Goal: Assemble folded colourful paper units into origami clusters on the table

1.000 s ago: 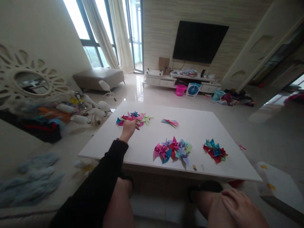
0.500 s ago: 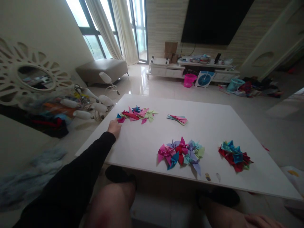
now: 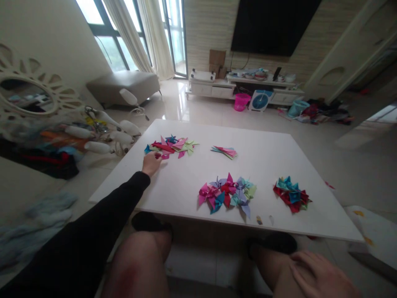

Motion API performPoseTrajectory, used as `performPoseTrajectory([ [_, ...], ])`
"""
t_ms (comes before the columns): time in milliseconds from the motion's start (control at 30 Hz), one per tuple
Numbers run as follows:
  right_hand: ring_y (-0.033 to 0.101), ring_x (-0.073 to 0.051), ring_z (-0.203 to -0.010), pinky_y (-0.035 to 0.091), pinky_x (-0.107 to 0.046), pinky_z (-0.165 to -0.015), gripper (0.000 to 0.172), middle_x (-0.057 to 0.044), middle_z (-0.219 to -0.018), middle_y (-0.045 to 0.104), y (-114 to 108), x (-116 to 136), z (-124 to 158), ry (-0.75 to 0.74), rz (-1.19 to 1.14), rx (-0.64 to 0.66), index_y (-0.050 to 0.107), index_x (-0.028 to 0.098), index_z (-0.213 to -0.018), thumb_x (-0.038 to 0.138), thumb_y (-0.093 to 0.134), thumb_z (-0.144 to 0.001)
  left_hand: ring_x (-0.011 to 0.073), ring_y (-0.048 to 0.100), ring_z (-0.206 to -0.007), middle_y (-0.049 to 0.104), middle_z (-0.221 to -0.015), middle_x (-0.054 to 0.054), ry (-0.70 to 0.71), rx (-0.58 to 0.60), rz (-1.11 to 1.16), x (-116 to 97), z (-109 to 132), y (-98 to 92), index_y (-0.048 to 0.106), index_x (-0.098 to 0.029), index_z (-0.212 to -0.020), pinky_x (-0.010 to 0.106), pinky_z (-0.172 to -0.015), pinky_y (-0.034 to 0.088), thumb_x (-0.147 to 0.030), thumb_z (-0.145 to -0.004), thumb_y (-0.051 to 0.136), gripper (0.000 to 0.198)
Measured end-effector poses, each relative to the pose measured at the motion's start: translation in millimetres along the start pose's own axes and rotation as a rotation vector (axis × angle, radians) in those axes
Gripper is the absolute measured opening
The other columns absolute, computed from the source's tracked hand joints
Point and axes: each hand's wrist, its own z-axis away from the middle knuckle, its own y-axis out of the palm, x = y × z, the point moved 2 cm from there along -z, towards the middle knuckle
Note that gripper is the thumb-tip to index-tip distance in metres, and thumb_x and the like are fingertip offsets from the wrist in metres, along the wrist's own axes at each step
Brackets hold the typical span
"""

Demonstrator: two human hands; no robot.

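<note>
My left hand is at the near left edge of a heap of folded paper pieces in red, pink, green and blue. Its fingers are closed, and a bit of dark pink folded paper shows at the fingertips. My right hand lies on my right knee, fingers stretched out and holding nothing. Nearer to me sits a cluster of origami flowers in pink, red, blue, lilac and pale green. Further right is a smaller group of red and blue paper flowers.
A fanned stack of paper strips lies mid-table on the white table. Two small flat items, one brownish, are by the front edge. A white lamp stands close to the table's left side. Beyond are a pink basket and a fan.
My left hand has drawn its fingers together at the heap, with dark pink paper now at the fingertips. My right hand shows more fully on the knee. The view has shifted slightly.
</note>
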Motion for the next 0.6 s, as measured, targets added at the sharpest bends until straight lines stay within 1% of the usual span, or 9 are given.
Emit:
performPoseTrajectory([
  [67,0.073,-0.026,-0.088,0.058,-0.039,-0.078,0.025,-0.006,-0.098,0.076,-13.6,25.5,-14.5,-0.031,-0.012,-0.013,0.076,0.028,-0.094,0.037,0.054,-0.088,0.0216,0.071,-0.084,0.077,-0.094,0.011,0.091,0.055,0.069,-39.8,25.1,-0.6,0.074,-0.014,-0.089,0.034,-0.087,0.055,-0.02,-0.082,0.061,0.016],
  [133,0.071,-0.026,-0.088,0.056,-0.04,-0.081,0.023,-0.008,-0.096,0.075,-30.3,51.7,-36.4,-0.096,-0.006,-0.024,0.073,0.024,-0.09,0.037,0.054,-0.09,0.0204,0.072,-0.08,0.077,-0.091,0.01,0.238,0.156,0.241,-86.9,57.0,-0.9,0.074,-0.015,-0.089,0.033,-0.082,0.057,-0.023,-0.083,0.063,0.016],
  [200,0.069,-0.027,-0.092,0.054,-0.04,-0.084,0.023,-0.01,-0.098,0.074,-50.6,77.4,-64.7,-0.144,-0.03,-0.091,0.072,0.021,-0.096,0.035,0.054,-0.091,0.0195,0.072,-0.079,0.077,-0.087,0.008,0.376,0.25,0.386,-133.8,92.9,-2.9,0.075,-0.016,-0.088,0.031,-0.077,0.058,-0.027,-0.084,0.065,0.015],
  [267,0.069,-0.025,-0.093,0.052,-0.037,-0.084,0.02,-0.009,-0.099,0.074,-69.1,102.4,-96.5,-0.189,-0.152,-0.135,0.071,0.02,-0.099,0.032,0.056,-0.092,0.0181,0.071,-0.077,0.076,-0.085,0.007,0.467,0.272,0.494,-172.5,127.2,-6.4,0.075,-0.017,-0.085,0.03,-0.075,0.059,-0.03,-0.086,0.066,0.016],
  [300,0.069,-0.023,-0.09,0.052,-0.036,-0.083,0.018,-0.008,-0.096,0.074,-76.0,114.3,-112.3,-0.227,-0.24,-0.151,0.071,0.02,-0.096,0.031,0.057,-0.093,0.0176,0.071,-0.077,0.076,-0.085,0.007,0.503,0.284,0.537,-187.4,142.3,-7.3,0.075,-0.017,-0.084,0.029,-0.073,0.06,-0.03,-0.086,0.066,0.016],
  [333,0.068,-0.022,-0.086,0.052,-0.034,-0.081,0.017,-0.007,-0.093,0.074,-80.5,125.1,-127.3,-0.266,-0.336,-0.171,0.071,0.02,-0.093,0.029,0.057,-0.093,0.0173,0.071,-0.077,0.075,-0.086,0.007,0.532,0.296,0.572,-198.7,155.5,-7.2,0.075,-0.018,-0.082,0.029,-0.072,0.06,-0.029,-0.086,0.066,0.015],
  [400,0.068,-0.019,-0.081,0.052,-0.032,-0.078,0.014,-0.006,-0.091,0.074,-80.1,141.2,-153.3,-0.302,-0.526,-0.207,0.071,0.019,-0.092,0.027,0.06,-0.092,0.0168,0.07,-0.077,0.074,-0.087,0.007,0.542,0.295,0.623,-210.7,174.5,-3.3,0.074,-0.019,-0.081,0.028,-0.07,0.061,-0.027,-0.086,0.065,0.013],
  [500,0.068,-0.018,-0.081,0.053,-0.03,-0.075,0.012,-0.006,-0.094,0.074,-58.8,152.0,-178.1,-0.276,-0.72,-0.24,0.071,0.017,-0.096,0.023,0.061,-0.091,0.0161,0.07,-0.075,0.072,-0.086,0.006,0.516,0.284,0.662,-211.7,187.1,10.7,0.073,-0.019,-0.079,0.027,-0.069,0.061,-0.023,-0.086,0.064,0.012],
  [600,0.067,-0.017,-0.082,0.052,-0.03,-0.077,0.009,-0.005,-0.094,0.071,-32.5,155.6,-187.4,-0.326,-0.701,-0.207,0.071,0.017,-0.095,0.021,0.064,-0.09,0.0158,0.068,-0.076,0.069,-0.085,0.005,0.515,0.311,0.678,-209.1,188.2,27.0,0.072,-0.019,-0.079,0.026,-0.066,0.062,-0.02,-0.085,0.064,0.01],
])
